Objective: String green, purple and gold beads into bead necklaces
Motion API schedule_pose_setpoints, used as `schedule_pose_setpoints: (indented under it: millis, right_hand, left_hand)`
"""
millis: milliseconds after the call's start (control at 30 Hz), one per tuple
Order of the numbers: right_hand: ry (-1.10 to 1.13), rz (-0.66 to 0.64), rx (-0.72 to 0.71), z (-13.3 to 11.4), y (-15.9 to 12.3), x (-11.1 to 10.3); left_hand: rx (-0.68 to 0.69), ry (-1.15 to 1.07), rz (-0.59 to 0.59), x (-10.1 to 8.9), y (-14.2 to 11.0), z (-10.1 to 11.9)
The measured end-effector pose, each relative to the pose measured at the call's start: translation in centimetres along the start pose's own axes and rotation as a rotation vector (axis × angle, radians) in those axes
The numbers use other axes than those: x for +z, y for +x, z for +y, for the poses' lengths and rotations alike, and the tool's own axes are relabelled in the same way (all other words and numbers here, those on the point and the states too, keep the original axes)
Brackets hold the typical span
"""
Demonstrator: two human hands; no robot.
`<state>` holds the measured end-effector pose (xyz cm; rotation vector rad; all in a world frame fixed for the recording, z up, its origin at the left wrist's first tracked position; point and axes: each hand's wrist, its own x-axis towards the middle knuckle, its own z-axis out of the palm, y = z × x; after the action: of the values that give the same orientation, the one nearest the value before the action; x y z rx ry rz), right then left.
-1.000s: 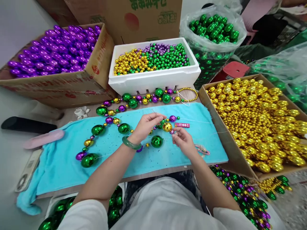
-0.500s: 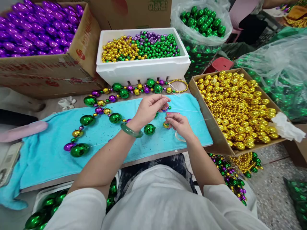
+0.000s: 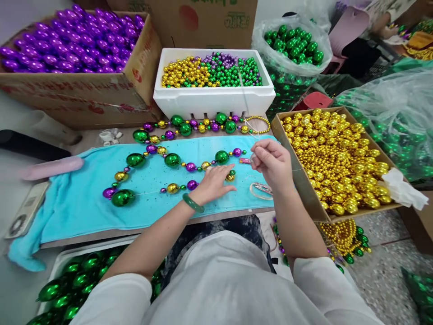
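Note:
My left hand (image 3: 214,184) lies open with fingers spread over the lower row of a beaded strand (image 3: 172,160) on the turquoise towel (image 3: 88,180). The strand joins large green, purple and gold balls with small beads; my hand hides part of it. A gold ball (image 3: 230,177) shows by my left fingertips. My right hand (image 3: 272,163), raised right of the strand's end, is closed in a pinch on thin pale thread. Near it lie a small pink object (image 3: 245,160) and scissors (image 3: 261,190) with pale handles.
A white foam box (image 3: 213,100) of small beads stands behind the towel, beside a carton (image 3: 81,97) of purple balls. At right is a shallow box (image 3: 297,180) of gold beads. Another finished-looking strand (image 3: 185,129) lies behind. A person's arm (image 3: 382,27) shows far right.
My right hand has risen and moved away from the strand, pinching thread. My left hand has lowered and opened over the beads, and the scissors are more exposed. The view has shifted slightly.

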<state>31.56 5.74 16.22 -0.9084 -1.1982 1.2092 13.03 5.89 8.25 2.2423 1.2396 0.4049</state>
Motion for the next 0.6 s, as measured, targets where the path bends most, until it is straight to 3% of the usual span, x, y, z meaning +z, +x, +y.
schedule_pose_setpoints:
  millis: [67, 200, 367, 467, 600]
  right_hand:
    - [0.017, 0.003, -0.032, -1.4, 0.1, 0.3]
    - [0.046, 0.034, -0.097, -3.4, 0.4, 0.5]
    - [0.113, 0.219, -0.196, -4.6, 1.1, -1.3]
    - [0.11, 0.36, -0.187, -3.6, 1.6, -3.4]
    - [0.063, 0.422, -0.06, -0.4, 1.7, -4.9]
  left_hand:
    - [-0.083, 0.184, 0.053, 0.7, -2.0, -1.0]
    - [-0.202, 0.288, 0.109, 0.6, -5.1, -3.1]
    - [-0.252, 0.436, 0.205, -1.0, -8.4, -4.6]
    - [-0.272, 0.52, 0.222, -1.8, -10.3, -5.7]
    - [-0.303, 0.588, 0.191, -2.7, -12.1, -7.2]
